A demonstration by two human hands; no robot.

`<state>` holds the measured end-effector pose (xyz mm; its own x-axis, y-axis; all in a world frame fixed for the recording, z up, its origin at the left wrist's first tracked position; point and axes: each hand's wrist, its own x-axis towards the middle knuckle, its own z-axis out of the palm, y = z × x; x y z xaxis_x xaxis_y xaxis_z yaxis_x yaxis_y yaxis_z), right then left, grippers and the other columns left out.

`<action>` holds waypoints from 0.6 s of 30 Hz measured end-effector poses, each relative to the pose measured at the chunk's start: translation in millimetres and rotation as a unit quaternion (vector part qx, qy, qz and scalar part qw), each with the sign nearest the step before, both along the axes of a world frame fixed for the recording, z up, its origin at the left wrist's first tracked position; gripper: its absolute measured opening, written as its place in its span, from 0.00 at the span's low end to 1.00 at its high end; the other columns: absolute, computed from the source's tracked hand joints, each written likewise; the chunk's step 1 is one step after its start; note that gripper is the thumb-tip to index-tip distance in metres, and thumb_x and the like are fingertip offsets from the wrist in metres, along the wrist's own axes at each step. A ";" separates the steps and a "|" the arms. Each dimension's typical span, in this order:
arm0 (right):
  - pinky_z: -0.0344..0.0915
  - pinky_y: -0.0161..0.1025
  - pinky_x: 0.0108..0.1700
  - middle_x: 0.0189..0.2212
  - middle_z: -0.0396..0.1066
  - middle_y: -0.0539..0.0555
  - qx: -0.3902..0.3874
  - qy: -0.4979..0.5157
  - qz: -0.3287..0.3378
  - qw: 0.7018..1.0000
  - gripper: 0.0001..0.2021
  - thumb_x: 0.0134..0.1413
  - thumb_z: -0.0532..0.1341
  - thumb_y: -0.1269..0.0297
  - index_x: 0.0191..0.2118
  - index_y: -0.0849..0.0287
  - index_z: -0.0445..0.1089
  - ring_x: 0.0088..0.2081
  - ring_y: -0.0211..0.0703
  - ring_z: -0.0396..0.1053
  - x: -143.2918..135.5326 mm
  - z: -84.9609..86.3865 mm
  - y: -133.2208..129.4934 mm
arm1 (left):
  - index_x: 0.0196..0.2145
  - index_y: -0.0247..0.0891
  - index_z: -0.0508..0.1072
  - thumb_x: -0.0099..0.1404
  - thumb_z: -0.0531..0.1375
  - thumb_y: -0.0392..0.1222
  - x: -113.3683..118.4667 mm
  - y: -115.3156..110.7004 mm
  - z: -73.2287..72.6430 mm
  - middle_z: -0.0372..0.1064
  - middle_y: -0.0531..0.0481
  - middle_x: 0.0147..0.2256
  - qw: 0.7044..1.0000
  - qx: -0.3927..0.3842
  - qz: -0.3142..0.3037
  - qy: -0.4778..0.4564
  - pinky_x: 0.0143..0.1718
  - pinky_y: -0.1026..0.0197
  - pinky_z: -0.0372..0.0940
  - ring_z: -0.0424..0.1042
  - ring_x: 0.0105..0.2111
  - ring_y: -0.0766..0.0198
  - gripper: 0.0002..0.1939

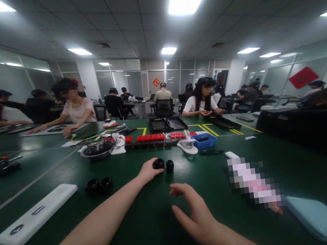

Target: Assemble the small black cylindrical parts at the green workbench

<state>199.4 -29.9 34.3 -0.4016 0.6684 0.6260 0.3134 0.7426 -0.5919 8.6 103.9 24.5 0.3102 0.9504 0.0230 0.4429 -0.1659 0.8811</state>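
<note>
Near the middle of the green table (141, 230), my left hand (150, 171) has its thumb and fingers round a small black round part (158, 163). A second black part (169, 166) stands just to the right of it, close but not held. My right hand (193, 211) is nearer to me, with thumb and fingers spread apart and nothing between them. Two more black round parts, one (93, 187) beside the other (106, 184), rest to the left of my left forearm.
A long white device (37, 215) lies at the left. Farther back are a dark bowl (97, 149), red strips (151, 137), a white clamp (187, 144) and a blue bin (205, 140). A light blue case (323, 214) is at the right. People sit across the table.
</note>
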 end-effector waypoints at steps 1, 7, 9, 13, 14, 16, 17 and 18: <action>0.66 0.44 0.43 0.39 0.66 0.56 -0.001 -0.001 0.000 1.000 0.21 0.48 0.55 0.74 0.50 0.56 0.57 0.40 0.46 0.66 0.5 0.7 -0.8 | 0.48 0.38 0.61 0.51 0.62 0.44 -4.1 -0.3 -1.3 0.58 0.41 0.53 1.000 0.009 0.022 0.014 0.57 0.50 0.42 0.48 0.57 0.44 0.27; 0.66 0.43 0.42 0.38 0.67 0.55 0.001 0.005 0.022 1.000 0.19 0.48 0.54 0.75 0.48 0.56 0.59 0.39 0.45 0.66 -2.7 -4.2 -5.9 | 0.47 0.37 0.64 0.50 0.62 0.45 -27.8 -43.3 -7.2 0.64 0.41 0.48 0.993 0.045 0.055 0.093 0.52 0.48 0.51 0.60 0.51 0.47 0.26; 0.66 0.43 0.43 0.39 0.66 0.55 -0.012 0.003 0.024 1.000 0.20 0.47 0.55 0.75 0.48 0.56 0.59 0.40 0.45 0.66 -5.2 -9.1 -5.2 | 0.46 0.37 0.65 0.49 0.63 0.45 -22.8 -73.3 -11.7 0.66 0.42 0.47 0.993 0.049 0.038 0.104 0.53 0.47 0.51 0.62 0.49 0.49 0.26; 0.64 0.46 0.46 0.43 0.64 0.57 -0.050 -0.003 0.012 0.999 0.22 0.45 0.56 0.73 0.49 0.57 0.58 0.43 0.48 0.64 -9.7 -18.0 1.2 | 0.53 0.46 0.59 0.46 0.66 0.44 1.5 -127.6 -21.6 0.65 0.47 0.49 0.987 0.075 -0.075 0.119 0.57 0.40 0.29 0.62 0.50 0.51 0.36; 0.64 0.46 0.46 0.44 0.63 0.58 -0.060 -0.007 0.011 0.998 0.22 0.45 0.57 0.72 0.49 0.57 0.58 0.44 0.48 0.64 -10.4 -19.5 3.3 | 0.54 0.46 0.58 0.46 0.66 0.44 6.2 -135.5 -22.9 0.64 0.46 0.50 0.984 0.092 -0.096 0.117 0.57 0.41 0.27 0.61 0.50 0.51 0.37; 0.63 0.46 0.47 0.45 0.63 0.58 -0.079 -0.021 0.013 0.997 0.21 0.45 0.57 0.71 0.49 0.57 0.59 0.45 0.48 0.63 -10.9 -21.0 7.0 | 0.52 0.44 0.61 0.46 0.66 0.44 10.4 -143.0 -23.5 0.64 0.45 0.49 0.981 0.124 -0.096 0.117 0.57 0.42 0.25 0.61 0.50 0.51 0.35; 0.62 0.47 0.48 0.45 0.63 0.58 -0.087 -0.027 0.013 0.996 0.21 0.45 0.58 0.70 0.48 0.58 0.59 0.45 0.49 0.63 -11.0 -21.0 8.3 | 0.49 0.44 0.63 0.45 0.66 0.45 9.9 -143.3 -23.3 0.65 0.45 0.47 0.981 0.129 -0.087 0.120 0.57 0.41 0.26 0.61 0.49 0.51 0.32; 0.62 0.47 0.48 0.45 0.63 0.58 -0.095 -0.033 0.011 0.995 0.21 0.45 0.58 0.69 0.48 0.58 0.59 0.45 0.49 0.63 -11.2 -20.4 9.2 | 0.46 0.44 0.66 0.45 0.67 0.46 8.2 -141.9 -23.0 0.66 0.46 0.45 0.981 0.129 -0.076 0.125 0.57 0.41 0.26 0.62 0.48 0.50 0.29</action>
